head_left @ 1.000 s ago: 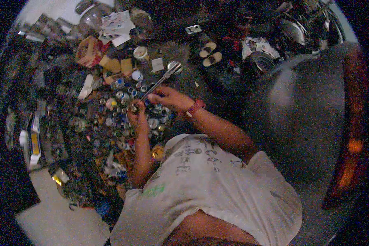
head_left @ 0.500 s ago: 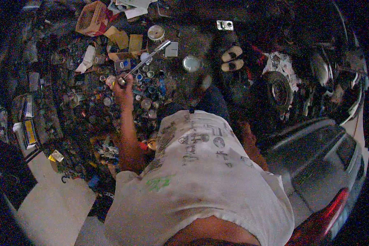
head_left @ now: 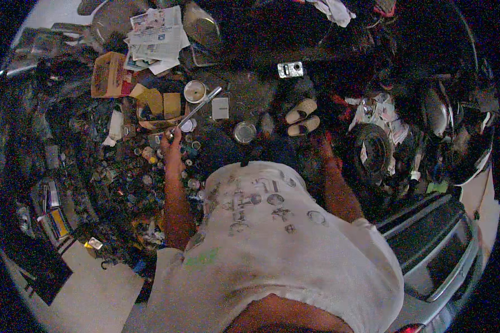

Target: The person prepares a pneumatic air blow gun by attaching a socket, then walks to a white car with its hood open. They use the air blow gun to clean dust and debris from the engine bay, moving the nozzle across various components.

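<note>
Metal bar (head_left: 201, 105) — near tub (head_left: 193, 100), contents unclear

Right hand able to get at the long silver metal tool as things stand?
Probably yes: the long silver metal tool sticks out bare beyond the left hand, and nothing visible blocks the right hand from crossing over.

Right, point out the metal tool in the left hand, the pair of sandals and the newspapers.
Metal tool (head_left: 195, 112): head view, midway along its shaft.
Sandals (head_left: 304, 126): head view, on the lower one of the pair in the picture.
Newspapers (head_left: 157, 36): head view, around the middle of the pile's upper sheets.
</note>
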### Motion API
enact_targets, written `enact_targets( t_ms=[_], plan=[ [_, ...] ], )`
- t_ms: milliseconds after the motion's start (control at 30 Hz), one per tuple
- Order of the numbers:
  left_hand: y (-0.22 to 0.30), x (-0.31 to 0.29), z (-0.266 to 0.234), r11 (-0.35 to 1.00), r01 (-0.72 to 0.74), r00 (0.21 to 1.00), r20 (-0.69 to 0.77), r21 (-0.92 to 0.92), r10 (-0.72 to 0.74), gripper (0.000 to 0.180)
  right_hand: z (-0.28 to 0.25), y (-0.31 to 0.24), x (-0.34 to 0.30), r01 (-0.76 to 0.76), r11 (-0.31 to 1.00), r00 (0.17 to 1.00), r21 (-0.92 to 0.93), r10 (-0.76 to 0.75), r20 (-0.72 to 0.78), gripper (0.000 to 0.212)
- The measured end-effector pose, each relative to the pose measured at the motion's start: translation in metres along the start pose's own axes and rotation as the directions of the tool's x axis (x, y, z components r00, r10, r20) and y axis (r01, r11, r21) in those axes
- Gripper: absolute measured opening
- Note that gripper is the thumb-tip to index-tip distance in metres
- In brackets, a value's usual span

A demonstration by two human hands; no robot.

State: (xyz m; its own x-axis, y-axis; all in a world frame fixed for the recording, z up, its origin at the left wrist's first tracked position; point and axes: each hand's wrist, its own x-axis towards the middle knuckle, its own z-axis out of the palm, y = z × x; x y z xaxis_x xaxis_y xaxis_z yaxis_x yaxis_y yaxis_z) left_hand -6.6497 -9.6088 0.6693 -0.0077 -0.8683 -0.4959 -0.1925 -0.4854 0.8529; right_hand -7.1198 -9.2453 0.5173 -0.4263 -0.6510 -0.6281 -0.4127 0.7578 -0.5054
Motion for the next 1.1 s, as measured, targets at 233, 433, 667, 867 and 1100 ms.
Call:
enact_targets(
  t_ms=[233,433,667,867,1100],
  plan=[
    [0.019,0.096,0.078,0.951,0.038,0.996,-0.093,0.307,-0.01,0.072,-0.071,-0.141,0.153,0.228,0.973,0.971,-0.038,-0.224,0.087,0.035],
    [0.017,0.199,0.099,0.969,0.04,0.992,0.109,0.244,-0.069,0.054,0.017,-0.221,0.193,0.319,0.883,0.945,-0.345,-0.271,0.183,0.033],
    [0.01,0.296,0.137,0.979,0.091,0.96,0.244,0.184,-0.135,0.052,0.111,-0.335,0.202,0.123,0.992,0.964,-0.022,-0.115,0.24,0.034],
    [0.005,0.365,0.168,0.937,0.143,0.942,0.248,0.318,-0.227,0.048,0.166,-0.402,0.271,0.05,0.989,0.98,0.139,-0.076,0.184,0.034],
    [-0.034,0.465,0.183,0.833,0.259,0.884,0.228,0.489,-0.409,0.05,0.215,-0.445,0.378,0.125,0.961,0.956,0.246,-0.183,0.229,0.035]
  ],
)
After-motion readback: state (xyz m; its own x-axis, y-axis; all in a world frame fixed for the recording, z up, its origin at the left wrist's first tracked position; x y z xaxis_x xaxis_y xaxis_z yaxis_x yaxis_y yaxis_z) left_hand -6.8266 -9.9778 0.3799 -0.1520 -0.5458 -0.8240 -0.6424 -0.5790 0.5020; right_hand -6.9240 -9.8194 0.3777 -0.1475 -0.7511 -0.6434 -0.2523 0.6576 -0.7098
